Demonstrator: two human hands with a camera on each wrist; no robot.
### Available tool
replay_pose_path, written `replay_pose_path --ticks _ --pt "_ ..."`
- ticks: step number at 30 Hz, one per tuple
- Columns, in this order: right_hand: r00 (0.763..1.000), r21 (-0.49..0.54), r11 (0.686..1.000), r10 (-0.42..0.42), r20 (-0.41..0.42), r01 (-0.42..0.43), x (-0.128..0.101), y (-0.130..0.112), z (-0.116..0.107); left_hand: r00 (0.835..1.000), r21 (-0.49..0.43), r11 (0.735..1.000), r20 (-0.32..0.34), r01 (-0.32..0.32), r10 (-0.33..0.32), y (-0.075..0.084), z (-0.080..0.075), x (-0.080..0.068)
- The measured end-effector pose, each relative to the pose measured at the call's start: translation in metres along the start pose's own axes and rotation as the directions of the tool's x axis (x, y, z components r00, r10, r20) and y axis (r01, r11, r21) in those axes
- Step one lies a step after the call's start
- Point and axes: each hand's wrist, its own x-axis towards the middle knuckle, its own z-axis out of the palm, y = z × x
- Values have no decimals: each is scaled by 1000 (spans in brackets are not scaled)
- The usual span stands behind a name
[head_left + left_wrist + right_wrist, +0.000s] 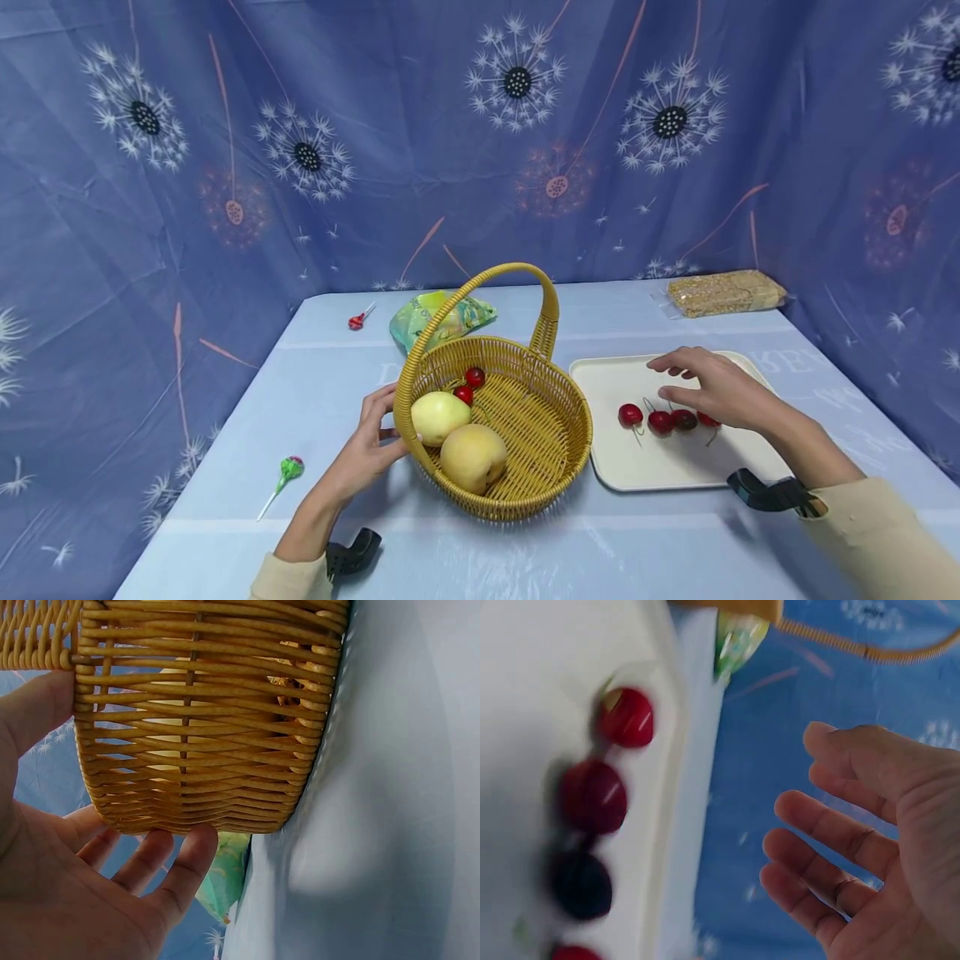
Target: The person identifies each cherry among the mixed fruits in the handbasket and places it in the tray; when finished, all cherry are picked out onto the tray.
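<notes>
In the head view a yellow wicker basket (536,496) with an arched handle holds a pale green-yellow fruit (438,417), a larger peach-like yellow fruit (472,458) and two cherries (475,377). My left hand (367,454) rests against the basket's left side; the left wrist view shows spread thumb and fingers (191,862) touching the weave (202,750). Over a white tray (622,475) hovers my right hand (716,387), fingers loosely bent and nothing between them. Several cherries (660,422) lie in a row on the tray beneath it. One is partly hidden by the hand.
A green snack bag (472,312) lies behind the basket. Back right is a clear-wrapped pack of tan food (726,293). A red lollipop (357,322) and a green lollipop (290,468) lie on the left of the table. A blue dandelion-print cloth (420,167) hangs behind.
</notes>
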Motion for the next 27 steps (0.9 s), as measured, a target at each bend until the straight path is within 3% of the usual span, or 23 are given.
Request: replay_pose_path --ticks 5,14,27 --pt "996 40 996 -84 2 84 24 -31 4 1000 -7 1000 -5 -6 6 -1 0 0" --pt "981 51 983 -178 78 174 59 -85 9 1000 -7 1000 -2 -10 10 -2 0 -1" --pt "925 56 935 -355 133 351 109 -131 34 1000 3 1000 -8 -9 9 -2 2 -1"
